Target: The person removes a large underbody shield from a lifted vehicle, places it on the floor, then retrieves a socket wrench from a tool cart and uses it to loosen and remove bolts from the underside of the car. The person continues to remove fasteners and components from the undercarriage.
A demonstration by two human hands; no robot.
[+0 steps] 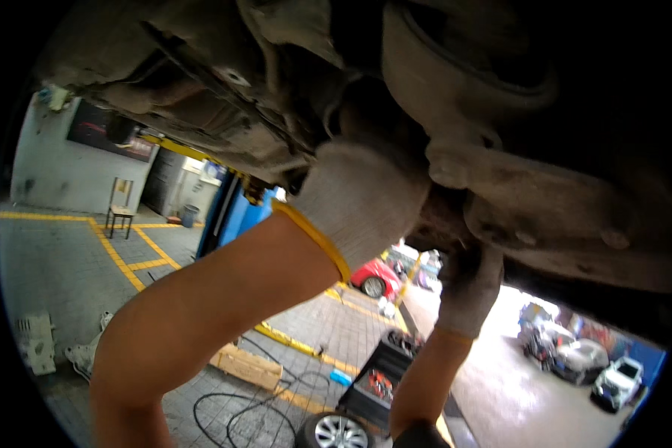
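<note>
Both my arms reach up into the underside of a raised car. My left hand wears a pale knit work glove with a yellow cuff. It is pushed up among the dark parts beside a metal suspension arm, and its fingers are hidden. Lower and to the right, my right hand, in a similar glove, reaches up beneath that arm. Shadow covers its fingers, so whether it holds anything does not show. Above the arm hangs a large, rounded, dusty metal part.
Below are a wheel, a black tool cart, a cardboard box and a loose black hose. A blue lift post stands behind my left forearm. Farther off are a chair, a red car and a white car.
</note>
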